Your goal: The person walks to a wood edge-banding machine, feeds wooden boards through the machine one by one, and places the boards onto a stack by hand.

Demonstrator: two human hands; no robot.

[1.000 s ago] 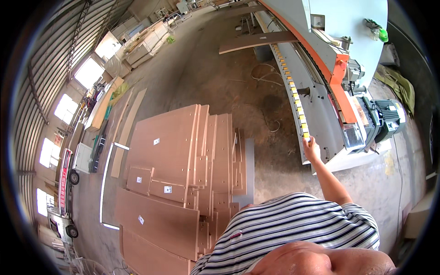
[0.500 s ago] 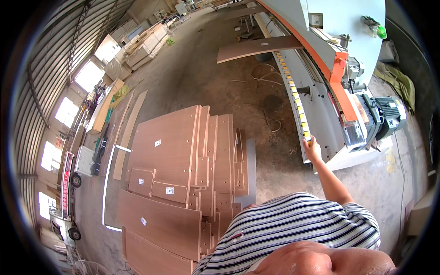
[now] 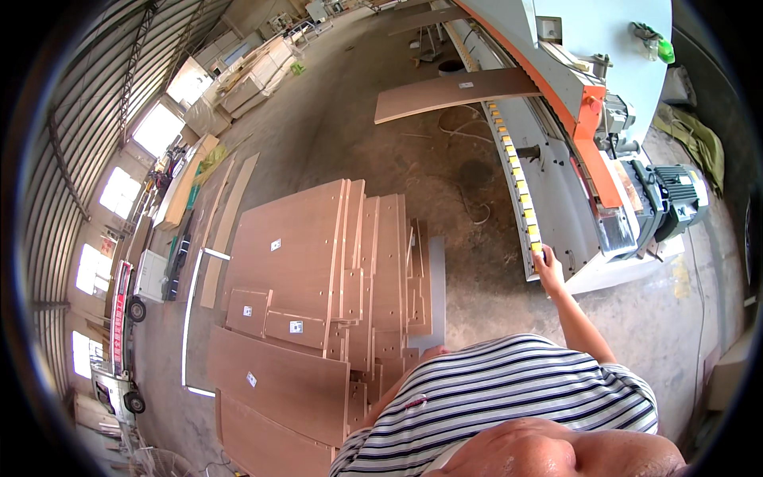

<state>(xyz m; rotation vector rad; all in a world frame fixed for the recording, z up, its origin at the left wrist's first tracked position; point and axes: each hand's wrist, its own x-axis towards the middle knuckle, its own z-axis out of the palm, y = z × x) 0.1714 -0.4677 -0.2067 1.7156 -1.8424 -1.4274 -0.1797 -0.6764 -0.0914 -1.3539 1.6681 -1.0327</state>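
Note:
My right hand [image 3: 548,262] reaches out to the near end of a long machine [image 3: 572,183] and lies on the tip of its rail of yellow rollers [image 3: 517,179], holding nothing. Only a bit of my left hand [image 3: 435,352] shows, past my striped shirt [image 3: 509,389] at the near edge of a stack of brown wooden panels [image 3: 318,270]; the shirt hides its fingers. One brown panel [image 3: 457,91] lies across the rail at the far end, sticking out to the left.
More panels [image 3: 270,381] lie on the concrete floor at lower left. A grey motor [image 3: 675,199] sits at the machine's near right end. Long boards [image 3: 226,222] and stacked material [image 3: 254,71] stand toward the windows on the left. A cable [image 3: 477,211] loops on the floor.
The panel on the roller rail has come a little nearer along the machine. My right hand has stayed on the rail's end.

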